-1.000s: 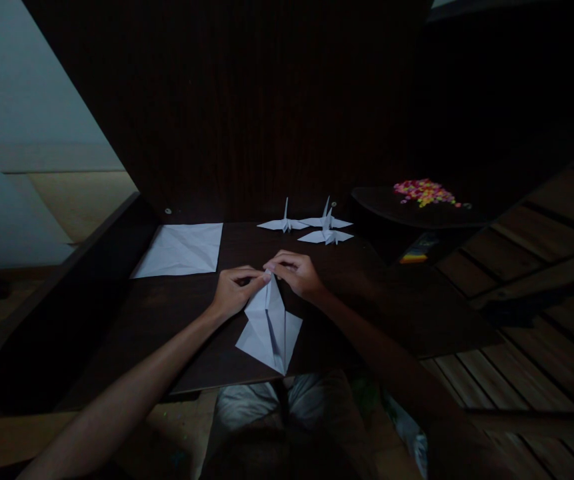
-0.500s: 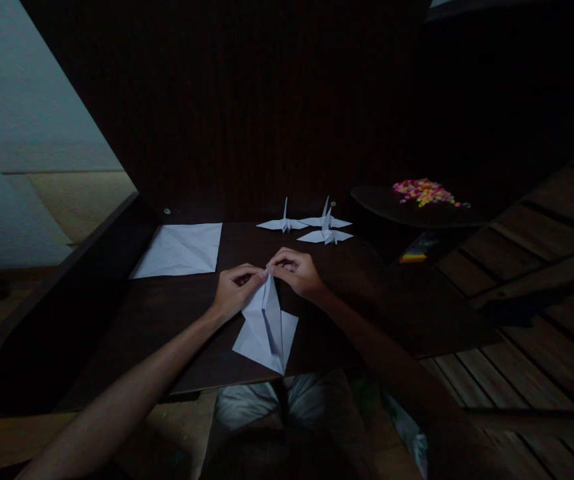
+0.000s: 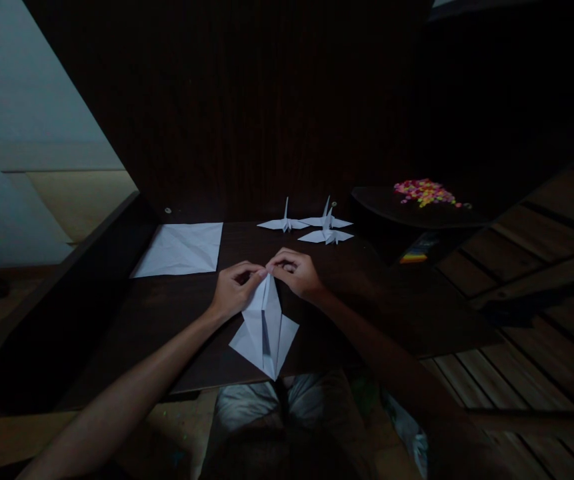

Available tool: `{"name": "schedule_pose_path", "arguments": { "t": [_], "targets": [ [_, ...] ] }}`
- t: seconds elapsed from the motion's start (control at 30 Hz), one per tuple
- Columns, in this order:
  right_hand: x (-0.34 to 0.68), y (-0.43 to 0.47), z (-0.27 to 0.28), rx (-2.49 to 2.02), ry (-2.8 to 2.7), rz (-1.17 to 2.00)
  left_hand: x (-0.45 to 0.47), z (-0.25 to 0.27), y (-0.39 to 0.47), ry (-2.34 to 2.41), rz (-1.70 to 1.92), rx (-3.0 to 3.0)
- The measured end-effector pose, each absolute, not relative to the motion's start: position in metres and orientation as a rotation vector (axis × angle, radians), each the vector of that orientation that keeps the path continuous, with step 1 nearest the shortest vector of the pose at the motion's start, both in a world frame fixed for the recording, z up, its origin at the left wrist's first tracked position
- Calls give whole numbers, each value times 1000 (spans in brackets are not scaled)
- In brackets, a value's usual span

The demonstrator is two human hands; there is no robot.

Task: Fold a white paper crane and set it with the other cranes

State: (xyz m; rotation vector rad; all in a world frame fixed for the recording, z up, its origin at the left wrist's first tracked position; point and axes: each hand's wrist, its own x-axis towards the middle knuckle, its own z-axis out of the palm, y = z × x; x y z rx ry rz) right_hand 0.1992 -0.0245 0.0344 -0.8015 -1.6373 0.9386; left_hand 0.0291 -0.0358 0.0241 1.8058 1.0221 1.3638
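A partly folded white sheet of origami paper lies on the dark table with its lower point towards my body. My left hand pinches its narrow far tip between thumb and fingers. Right beside it, my right hand grips the same tip, the two thumbs nearly touching. The tip itself is mostly hidden by my fingers. Lower down, the paper has a long lengthwise crease opening and two flaps spreading to the sides. Beyond my hands stand three folded paper cranes, close together.
A flat creased white sheet rests at the table's left. On a raised dark shelf at right sits a heap of small colourful pieces, with a small box with a yellow stripe below. A dark panel rises behind the table.
The lower end of the folded paper has swung slightly left and nearer my body, and its flaps sit more evenly. Both hands keep their pinch at the tip.
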Motion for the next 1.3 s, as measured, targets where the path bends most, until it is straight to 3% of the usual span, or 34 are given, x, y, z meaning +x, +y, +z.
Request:
{"name": "schedule_pose_path", "arguments": {
  "t": [1.3],
  "targets": [
    [198,-23,35,-811,-1618,845,29,22,-35,968,1384,2003]
  ]
}}
